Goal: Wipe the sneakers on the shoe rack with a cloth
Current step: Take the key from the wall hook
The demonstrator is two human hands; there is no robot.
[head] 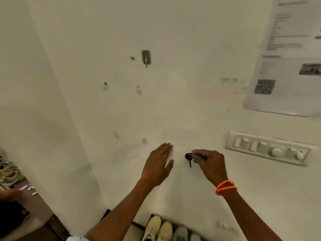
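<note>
My right hand, with an orange band on its wrist, pinches a small pale thing, apparently a white cloth, at a black wall hook. A dark key hangs from that hook. The view is blurred, so the pale thing is hard to make out against the white wall. My left hand is held flat with straight fingers close to the wall, just left of the hook. Far below, at the bottom edge, a pair of pale yellow sneakers and a pair of pale green sneakers sit on a dark shoe rack.
A switch panel is mounted on the wall to the right, with a printed notice above it. A metal hook sticks higher on the wall. At the far left stand a wooden surface with small items and more shoes.
</note>
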